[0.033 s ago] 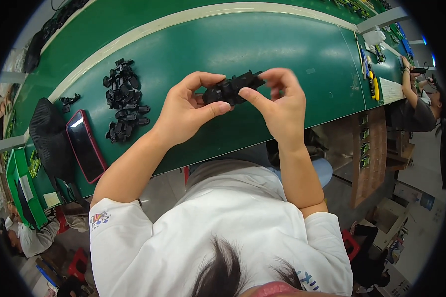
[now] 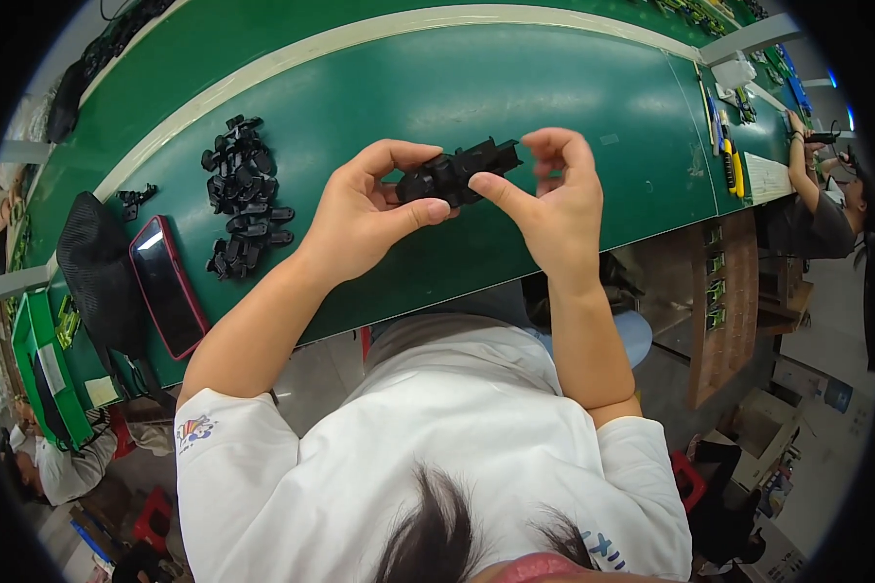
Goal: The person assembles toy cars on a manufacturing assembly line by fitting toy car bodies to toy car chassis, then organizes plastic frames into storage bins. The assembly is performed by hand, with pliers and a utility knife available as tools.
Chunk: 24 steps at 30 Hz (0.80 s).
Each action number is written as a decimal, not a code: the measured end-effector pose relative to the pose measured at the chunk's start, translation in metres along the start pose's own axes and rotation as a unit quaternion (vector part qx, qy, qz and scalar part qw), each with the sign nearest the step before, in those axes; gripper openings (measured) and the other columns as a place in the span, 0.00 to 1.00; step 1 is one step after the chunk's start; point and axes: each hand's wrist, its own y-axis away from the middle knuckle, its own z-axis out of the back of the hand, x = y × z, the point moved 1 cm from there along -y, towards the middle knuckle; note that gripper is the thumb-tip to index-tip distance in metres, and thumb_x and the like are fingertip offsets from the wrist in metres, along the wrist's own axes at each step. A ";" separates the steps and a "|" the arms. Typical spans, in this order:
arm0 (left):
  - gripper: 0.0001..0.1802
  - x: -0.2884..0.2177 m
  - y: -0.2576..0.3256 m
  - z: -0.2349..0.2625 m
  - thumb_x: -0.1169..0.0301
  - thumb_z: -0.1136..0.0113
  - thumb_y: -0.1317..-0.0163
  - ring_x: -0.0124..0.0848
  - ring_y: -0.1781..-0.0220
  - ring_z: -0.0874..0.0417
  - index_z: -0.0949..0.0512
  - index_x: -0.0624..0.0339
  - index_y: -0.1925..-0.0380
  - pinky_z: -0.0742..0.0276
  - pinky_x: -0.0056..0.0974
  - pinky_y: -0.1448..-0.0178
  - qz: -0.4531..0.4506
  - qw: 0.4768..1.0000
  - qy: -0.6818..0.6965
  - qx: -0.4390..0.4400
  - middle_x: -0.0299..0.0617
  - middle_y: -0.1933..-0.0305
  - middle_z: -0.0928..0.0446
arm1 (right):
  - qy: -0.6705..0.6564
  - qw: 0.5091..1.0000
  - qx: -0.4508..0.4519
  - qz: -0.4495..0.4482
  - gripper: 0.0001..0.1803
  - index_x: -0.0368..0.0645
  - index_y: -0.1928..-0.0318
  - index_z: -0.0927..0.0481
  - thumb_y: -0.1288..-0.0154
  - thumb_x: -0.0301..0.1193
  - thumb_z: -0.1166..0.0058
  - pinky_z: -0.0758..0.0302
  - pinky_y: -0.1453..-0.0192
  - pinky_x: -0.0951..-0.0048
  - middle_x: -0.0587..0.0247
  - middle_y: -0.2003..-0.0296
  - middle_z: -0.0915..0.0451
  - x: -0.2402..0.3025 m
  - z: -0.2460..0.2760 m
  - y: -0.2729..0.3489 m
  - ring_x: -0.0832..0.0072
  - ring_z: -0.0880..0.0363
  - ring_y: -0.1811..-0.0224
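I see the black assembly (image 2: 462,173) right of the black parts pile (image 2: 241,180). Left hand (image 2: 353,216) pinches it, thumb and fingers. Right hand (image 2: 564,222): thumb against it, raised forefinger apart, gap wide. Phone (image 2: 168,287) lies left of pile, person's side.

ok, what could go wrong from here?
1. The black assembly could slip: the left hand pinches it, while the right hand has only its thumb against it, fingers spread away.
2. The left forearm is close to the loose pile of black parts; a sweep might scatter them.
3. The phone lies near the table edge; an elbow might nudge it.
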 end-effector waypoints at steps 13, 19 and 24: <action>0.23 -0.004 0.002 -0.003 0.80 0.36 0.48 0.31 0.58 0.19 0.30 0.68 0.51 0.21 0.30 0.54 0.025 0.999 0.004 0.021 0.44 0.57 0.25 | -0.315 0.923 0.127 -0.178 0.18 0.33 0.60 0.24 0.51 0.27 0.33 0.26 0.71 0.83 0.62 0.69 0.21 -0.006 0.004 0.000 0.82 0.23 0.71; 0.23 -0.006 0.003 -0.005 0.79 0.36 0.48 0.32 0.60 0.18 0.30 0.70 0.52 0.20 0.32 0.54 0.049 0.998 0.018 0.025 0.45 0.58 0.26 | -0.282 0.938 0.108 -0.169 0.16 0.32 0.62 0.24 0.49 0.28 0.34 0.27 0.70 0.83 0.63 0.71 0.22 -0.008 0.001 0.001 0.83 0.25 0.71; 0.22 -0.005 0.003 -0.005 0.80 0.37 0.47 0.34 0.60 0.17 0.31 0.70 0.52 0.19 0.32 0.55 0.027 0.999 0.003 0.026 0.46 0.57 0.26 | -0.280 0.939 0.094 -0.176 0.16 0.32 0.62 0.24 0.48 0.28 0.35 0.27 0.69 0.82 0.64 0.72 0.22 -0.006 -0.001 0.000 0.83 0.25 0.72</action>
